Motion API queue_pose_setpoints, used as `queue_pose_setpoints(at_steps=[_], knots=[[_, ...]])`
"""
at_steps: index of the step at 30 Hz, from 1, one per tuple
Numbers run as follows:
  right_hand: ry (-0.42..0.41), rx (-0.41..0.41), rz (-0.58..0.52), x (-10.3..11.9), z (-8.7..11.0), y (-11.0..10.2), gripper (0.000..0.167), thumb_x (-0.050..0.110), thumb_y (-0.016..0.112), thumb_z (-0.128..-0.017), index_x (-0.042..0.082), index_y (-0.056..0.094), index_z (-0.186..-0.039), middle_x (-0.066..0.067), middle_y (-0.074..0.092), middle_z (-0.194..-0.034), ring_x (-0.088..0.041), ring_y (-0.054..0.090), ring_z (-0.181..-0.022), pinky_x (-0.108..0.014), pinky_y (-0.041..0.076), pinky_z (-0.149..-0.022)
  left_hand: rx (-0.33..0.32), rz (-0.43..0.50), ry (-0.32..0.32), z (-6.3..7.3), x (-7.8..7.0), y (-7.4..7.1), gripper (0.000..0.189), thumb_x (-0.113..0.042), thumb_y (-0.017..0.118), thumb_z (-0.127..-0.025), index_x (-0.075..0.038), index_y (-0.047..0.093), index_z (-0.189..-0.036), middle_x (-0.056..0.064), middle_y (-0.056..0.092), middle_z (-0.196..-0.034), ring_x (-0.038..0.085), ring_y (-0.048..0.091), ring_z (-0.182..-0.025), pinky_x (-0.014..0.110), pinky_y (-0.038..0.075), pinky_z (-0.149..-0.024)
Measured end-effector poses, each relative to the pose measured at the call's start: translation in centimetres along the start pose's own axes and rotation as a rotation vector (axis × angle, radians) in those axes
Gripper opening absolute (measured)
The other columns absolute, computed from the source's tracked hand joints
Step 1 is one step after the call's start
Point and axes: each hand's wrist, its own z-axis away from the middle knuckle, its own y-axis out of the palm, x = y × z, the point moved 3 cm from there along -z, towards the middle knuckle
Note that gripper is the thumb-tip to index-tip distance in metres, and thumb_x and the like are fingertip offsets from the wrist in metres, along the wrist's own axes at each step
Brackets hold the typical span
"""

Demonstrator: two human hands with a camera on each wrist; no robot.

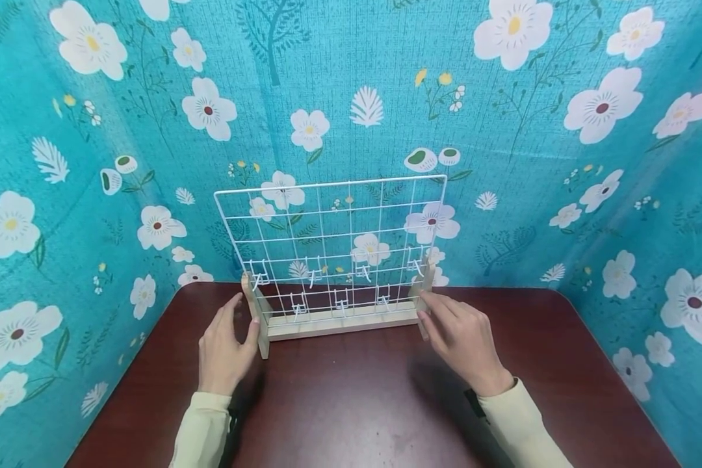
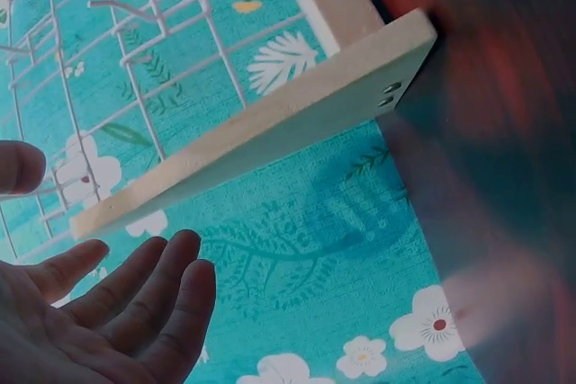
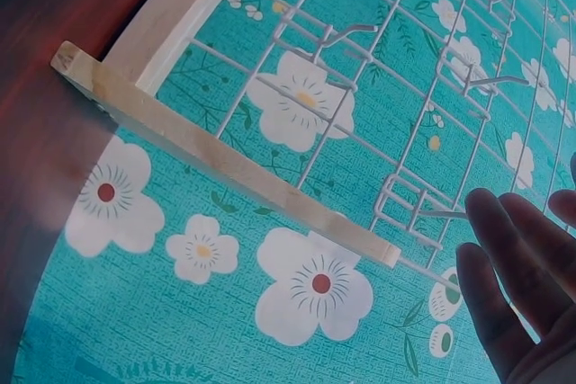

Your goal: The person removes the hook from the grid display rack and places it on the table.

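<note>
A white wire grid rack [image 1: 327, 184] stands upright on a pale wooden base [image 1: 345, 323] with a wooden side panel at each end. Several small white hooks [image 1: 363, 272] hang in two rows on its lower half. Beside the left side panel [image 2: 261, 123] is my left hand [image 1: 225, 348], thumb and fingers spread to either side of it without gripping. My right hand [image 1: 462, 331] is by the right side panel [image 3: 216, 155], its fingers loosely extended. In the right wrist view those fingers [image 3: 517, 249] appear apart from the wood, near a hook.
The rack stands toward the back of a dark red-brown table [image 1: 339, 403]. Behind it and along both sides hangs a turquoise cloth [image 1: 351, 58] printed with white flowers. Two screw heads [image 2: 389, 93] show on the left panel's outer face.
</note>
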Motion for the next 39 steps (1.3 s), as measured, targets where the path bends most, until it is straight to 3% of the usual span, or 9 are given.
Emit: queue_pose_setpoints(at_steps=[6, 14, 20, 27, 39], knots=[[0.014, -0.014, -0.009, 0.0, -0.6, 0.2, 0.032, 0.023, 0.072, -0.098, 0.007, 0.074, -0.125, -0.013, 0.081, -0.106, -0.027, 0.079, -0.082, -0.044, 0.064, -0.070, 0.008, -0.001, -0.031, -1.2, 0.6, -0.6, 0.065, -0.025, 0.069, -0.098, -0.010, 0.045, -0.157, 0.023, 0.063, -0.144, 0.045, 0.065, -0.124, 0.068, 0.051, -0.100], [0.035, -0.010, -0.018, -0.1, -0.6, 0.7, 0.036, 0.012, 0.082, -0.088, 0.008, 0.075, -0.122, -0.011, 0.081, -0.102, -0.024, 0.077, -0.078, -0.041, 0.063, -0.066, 0.079, 0.007, -0.074, -1.2, 1.1, 0.1, 0.070, -0.025, 0.065, -0.101, -0.011, 0.034, -0.163, 0.025, 0.056, -0.152, 0.048, 0.059, -0.132, 0.068, 0.048, -0.105], [0.033, -0.025, -0.023, -0.5, -0.6, 1.1, 0.031, 0.015, 0.078, -0.093, 0.006, 0.075, -0.122, -0.012, 0.081, -0.101, -0.024, 0.076, -0.074, -0.040, 0.062, -0.063, 0.087, 0.040, -0.061, -1.7, 0.5, 0.6, 0.073, -0.021, 0.063, -0.102, -0.015, 0.028, -0.166, 0.024, 0.055, -0.153, 0.047, 0.057, -0.135, 0.069, 0.045, -0.109], [0.031, -0.049, -0.003, -0.9, -1.1, 1.2, 0.040, 0.006, 0.084, -0.082, 0.006, 0.076, -0.121, -0.012, 0.081, -0.099, -0.024, 0.076, -0.072, -0.040, 0.062, -0.061, 0.052, 0.070, -0.045, -3.3, -0.5, 1.0, 0.073, -0.021, 0.064, -0.102, -0.014, 0.028, -0.166, 0.023, 0.050, -0.159, 0.046, 0.054, -0.140, 0.069, 0.043, -0.111], [0.059, -0.073, 0.004, -2.0, -1.7, 0.9, 0.031, 0.011, 0.077, -0.093, 0.004, 0.075, -0.123, -0.014, 0.081, -0.099, -0.028, 0.078, -0.078, -0.042, 0.062, -0.064, 0.067, 0.088, -0.047, -3.5, -1.4, 1.2, 0.070, -0.021, 0.062, -0.103, -0.009, 0.030, -0.164, 0.023, 0.046, -0.162, 0.046, 0.052, -0.142, 0.067, 0.042, -0.114]])
